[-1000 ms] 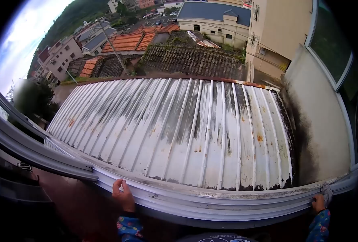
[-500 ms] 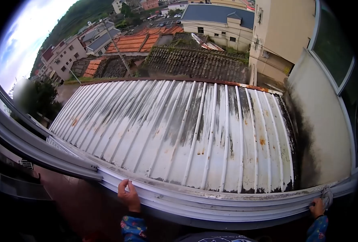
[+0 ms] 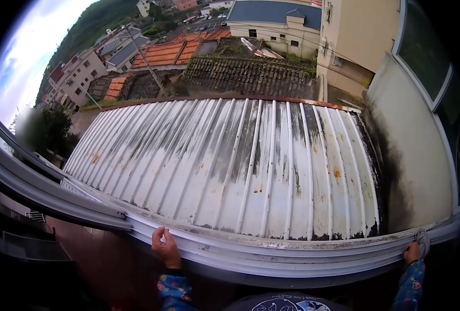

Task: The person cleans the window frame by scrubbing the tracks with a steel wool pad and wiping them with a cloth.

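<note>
My left hand rests at the inner edge of the white window track, fingers curled together; whether anything small is between them is too small to tell. Far to the right, my right hand is closed on a grey cloth, which lies bunched over the sill at the track's right end. Both wrists come out of blue patterned sleeves. The track runs between the two hands, with a dirty, weathered outer ledge along it.
Beyond the sill lies a ribbed white metal roof with rust and black stains. A stained wall with a window stands right. The sliding window frame is at left. Tiled roofs and buildings are farther out.
Both hands and the cloth have shifted slightly right in view compared with one second ago, while the outside view has tilted a little. The right hand stays on the cloth.
</note>
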A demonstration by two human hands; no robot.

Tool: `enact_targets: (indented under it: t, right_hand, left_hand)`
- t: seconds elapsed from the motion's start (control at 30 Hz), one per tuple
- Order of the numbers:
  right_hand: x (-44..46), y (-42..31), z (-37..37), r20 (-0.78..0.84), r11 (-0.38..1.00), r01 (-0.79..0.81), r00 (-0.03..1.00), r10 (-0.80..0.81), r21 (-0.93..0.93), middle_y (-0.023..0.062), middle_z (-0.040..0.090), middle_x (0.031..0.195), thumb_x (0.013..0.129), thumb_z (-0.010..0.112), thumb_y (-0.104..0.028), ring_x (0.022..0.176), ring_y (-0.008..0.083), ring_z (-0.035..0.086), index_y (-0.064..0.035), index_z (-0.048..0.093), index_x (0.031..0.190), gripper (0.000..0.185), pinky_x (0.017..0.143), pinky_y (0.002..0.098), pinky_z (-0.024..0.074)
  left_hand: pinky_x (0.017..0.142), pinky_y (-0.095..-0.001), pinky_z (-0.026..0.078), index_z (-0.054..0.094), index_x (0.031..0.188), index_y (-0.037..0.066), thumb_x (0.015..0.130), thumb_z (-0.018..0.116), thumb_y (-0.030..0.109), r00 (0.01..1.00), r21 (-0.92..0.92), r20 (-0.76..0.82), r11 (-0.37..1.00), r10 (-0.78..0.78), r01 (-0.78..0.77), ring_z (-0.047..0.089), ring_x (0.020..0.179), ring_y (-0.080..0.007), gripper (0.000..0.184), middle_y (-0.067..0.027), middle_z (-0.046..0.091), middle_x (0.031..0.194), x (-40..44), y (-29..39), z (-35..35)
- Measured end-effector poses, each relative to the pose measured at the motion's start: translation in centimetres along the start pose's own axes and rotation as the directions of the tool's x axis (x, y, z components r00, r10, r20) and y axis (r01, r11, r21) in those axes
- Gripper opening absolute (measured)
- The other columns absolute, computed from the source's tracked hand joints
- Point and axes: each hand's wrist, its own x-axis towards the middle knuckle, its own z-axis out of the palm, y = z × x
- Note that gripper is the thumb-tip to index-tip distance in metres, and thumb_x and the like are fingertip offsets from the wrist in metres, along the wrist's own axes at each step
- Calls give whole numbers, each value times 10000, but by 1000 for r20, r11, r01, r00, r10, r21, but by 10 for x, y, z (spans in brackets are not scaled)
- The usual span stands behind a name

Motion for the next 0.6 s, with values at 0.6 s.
enact_targets:
  t: [0.6]
  right_hand:
    - [-1, 19, -11, 71, 991, -134, 989, 133, 19, 227, 589, 743, 566, 772, -202, 738, 387, 594, 40, 594, 774, 365, 661, 452, 469]
  left_hand:
    - [746, -316, 497, 621, 939, -33, 843, 588, -16, 998, 22, 59, 1000, 4, -5, 611, 795, -213, 102, -117, 658, 871, 1, 0, -2]
